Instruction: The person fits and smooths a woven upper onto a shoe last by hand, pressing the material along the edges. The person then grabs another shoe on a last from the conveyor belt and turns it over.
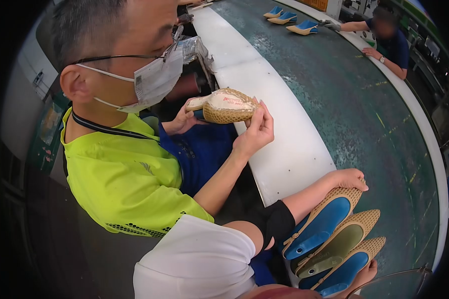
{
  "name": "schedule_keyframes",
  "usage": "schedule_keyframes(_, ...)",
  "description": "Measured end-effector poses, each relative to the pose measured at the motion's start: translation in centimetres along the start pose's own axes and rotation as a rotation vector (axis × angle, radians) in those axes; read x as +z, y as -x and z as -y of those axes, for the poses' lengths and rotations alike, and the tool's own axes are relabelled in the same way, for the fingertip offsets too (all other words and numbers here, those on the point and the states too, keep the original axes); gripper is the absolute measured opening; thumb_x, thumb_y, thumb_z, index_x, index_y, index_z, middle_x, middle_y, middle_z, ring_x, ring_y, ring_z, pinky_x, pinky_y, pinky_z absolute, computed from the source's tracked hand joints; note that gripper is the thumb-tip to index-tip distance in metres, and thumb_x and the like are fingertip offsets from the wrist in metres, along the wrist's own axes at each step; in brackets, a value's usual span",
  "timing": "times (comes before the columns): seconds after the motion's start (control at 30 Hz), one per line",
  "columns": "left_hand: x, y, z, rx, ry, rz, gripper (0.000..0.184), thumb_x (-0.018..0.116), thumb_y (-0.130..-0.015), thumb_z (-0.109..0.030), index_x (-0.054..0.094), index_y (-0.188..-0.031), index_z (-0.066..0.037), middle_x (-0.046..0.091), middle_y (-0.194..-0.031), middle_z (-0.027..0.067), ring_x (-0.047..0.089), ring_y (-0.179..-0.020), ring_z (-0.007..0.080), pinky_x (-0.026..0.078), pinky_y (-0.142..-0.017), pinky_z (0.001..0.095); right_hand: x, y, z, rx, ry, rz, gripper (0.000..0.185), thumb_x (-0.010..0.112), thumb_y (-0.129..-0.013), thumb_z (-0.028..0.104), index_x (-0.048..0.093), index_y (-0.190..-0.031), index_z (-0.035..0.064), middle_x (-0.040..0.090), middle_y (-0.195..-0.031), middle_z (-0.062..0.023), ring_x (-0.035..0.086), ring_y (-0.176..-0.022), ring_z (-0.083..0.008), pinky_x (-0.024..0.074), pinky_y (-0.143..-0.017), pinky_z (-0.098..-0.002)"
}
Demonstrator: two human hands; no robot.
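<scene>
Three tan woven slingback shoes sit side by side between my hands, toes toward the green belt. The far shoe [354, 196] has a blue last inside, the middle shoe [366, 222] an olive one, and the near shoe [375, 245] a blue one. My left hand [346, 179] curls over the toe of the far shoe, its arm coming from a white sleeve and a black elbow band. Against the outer side of the near shoe is my right hand [366, 275], closed on it and partly hidden beneath.
A person in a yellow shirt [119, 184] holds another woven shoe [229, 115], sole up, at my left. The white ledge [284, 134] borders the green conveyor belt [354, 114]. Several shoes [303, 28] stand at its far end, near another person's gloved hand [329, 25].
</scene>
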State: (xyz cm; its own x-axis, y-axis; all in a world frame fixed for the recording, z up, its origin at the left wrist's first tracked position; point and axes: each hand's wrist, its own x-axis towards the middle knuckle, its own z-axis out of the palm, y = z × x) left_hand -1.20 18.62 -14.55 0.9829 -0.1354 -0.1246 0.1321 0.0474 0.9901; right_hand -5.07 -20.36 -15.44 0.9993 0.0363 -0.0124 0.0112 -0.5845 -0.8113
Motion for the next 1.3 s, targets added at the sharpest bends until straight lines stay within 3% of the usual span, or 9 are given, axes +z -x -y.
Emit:
schedule_keyframes(0.5, 0.1, 0.7, -0.6, -0.02, 0.033, -0.012, 0.041, 0.069, -0.069, -0.032, 0.059, -0.09, 0.002, 0.061, -0.084, 0.0111, 0.058, -0.078, 0.0185, 0.045, -0.069, 0.0315, -0.3, 0.6, 1.7, -0.048, 0.036, 0.028, 0.02, 0.054, -0.088, 0.016, 0.057, -0.084, -0.0034, 0.058, -0.07, -0.0038, 0.047, -0.062, -0.0092, 0.0409, -0.058, -0.0235)
schedule_keyframes(0.57, 0.2, 0.7, -0.2, -0.027, 0.062, -0.024, 0.041, 0.069, -0.069, -0.032, 0.059, -0.089, 0.001, 0.061, -0.083, 0.0109, 0.058, -0.078, 0.0184, 0.045, -0.069, 0.0313, 0.3, 1.5, 4.3, -0.002, 0.162, -0.213, 0.023, 0.053, -0.088, 0.017, 0.058, -0.098, -0.003, 0.062, -0.087, -0.0088, 0.057, -0.074, -0.0151, 0.0457, -0.066, -0.0285)
schedule_keyframes(0.67, 0.1, 0.7, -0.5, 0.007, 0.034, -0.064, 0.041, 0.07, -0.068, -0.032, 0.058, -0.089, 0.001, 0.061, -0.083, 0.011, 0.058, -0.078, 0.0183, 0.045, -0.069, 0.0312, -0.3, 1.3, 5.0, -0.288, 0.067, -0.472, 0.031, 0.046, -0.092, 0.022, 0.054, -0.112, -0.0003, 0.056, -0.109, -0.0117, 0.052, -0.099, -0.0186, 0.0396, -0.087, -0.0314)
schedule_keyframes(0.73, -0.1, 1.6, -1.4, -0.044, 0.07, -0.021, 0.041, 0.07, -0.068, -0.032, 0.059, -0.09, 0.001, 0.061, -0.083, 0.011, 0.058, -0.077, 0.0184, 0.045, -0.068, 0.031, -0.3, 2.4, 7.5, -0.327, 0.071, -0.465, 0.033, 0.044, -0.093, 0.023, 0.051, -0.116, 0.0004, 0.054, -0.113, -0.0112, 0.05, -0.104, -0.0192, 0.0378, -0.09, -0.0311)
schedule_keyframes(0.83, 0.1, 1.6, -1.6, -0.065, 0.078, -0.027, 0.04, 0.07, -0.068, -0.032, 0.059, -0.089, 0.001, 0.061, -0.083, 0.011, 0.059, -0.077, 0.0187, 0.045, -0.068, 0.0313, 0.2, 2.7, 7.3, -0.239, -0.032, -0.079, 0.034, 0.041, -0.094, 0.024, 0.05, -0.117, 0.0007, 0.051, -0.118, -0.0113, 0.048, -0.106, -0.0186, 0.0392, -0.089, -0.0308)
schedule_keyframes(0.93, -0.2, 1.9, -1.9, -0.037, 0.051, -0.013, 0.04, 0.07, -0.069, -0.031, 0.059, -0.09, 0.001, 0.062, -0.083, 0.0112, 0.059, -0.078, 0.019, 0.045, -0.069, 0.0317, 0.7, 2.8, 7.6, -0.41, -0.037, -0.301, 0.033, 0.04, -0.094, 0.024, 0.053, -0.113, 0.0, 0.049, -0.118, -0.0114, 0.048, -0.105, -0.0184, 0.0397, -0.087, -0.0307)
schedule_keyframes(1.07, -0.1, 1.9, -2.1, -0.055, -0.005, -0.015, 0.041, 0.069, -0.069, -0.032, 0.059, -0.091, 0.001, 0.062, -0.085, 0.0114, 0.059, -0.079, 0.0192, 0.045, -0.07, 0.032, 0.7, 3.9, 10.2, -0.292, 0.071, -0.117, 0.033, 0.038, -0.094, 0.022, 0.056, -0.108, -0.0018, 0.046, -0.11, -0.0109, 0.048, -0.102, -0.0198, 0.0391, -0.087, -0.0315)
schedule_keyframes(1.2, -0.3, 1.9, -2.4, -0.058, -0.027, -0.044, 0.042, 0.069, -0.069, -0.032, 0.059, -0.092, 0.002, 0.062, -0.086, 0.0115, 0.059, -0.08, 0.0195, 0.045, -0.071, 0.0322, 0.5, 3.4, 8.8, -0.435, 0.058, -0.258, 0.031, 0.039, -0.094, 0.021, 0.059, -0.1, -0.0012, 0.047, -0.107, -0.0104, 0.048, -0.101, -0.0205, 0.035, -0.091, -0.0298)
schedule_keyframes(1.3, -0.2, 2.4, -2.5, -0.082, -0.019, -0.028, 0.043, 0.069, -0.069, -0.032, 0.059, -0.094, 0.002, 0.062, -0.088, 0.0118, 0.059, -0.081, 0.0198, 0.045, -0.072, 0.0324, 0.7, 3.3, 8.5, -0.466, 0.148, -0.118, 0.029, 0.039, -0.094, 0.02, 0.058, -0.1, -0.001, 0.048, -0.104, -0.0109, 0.048, -0.1, -0.021, 0.0349, -0.09, -0.0312)
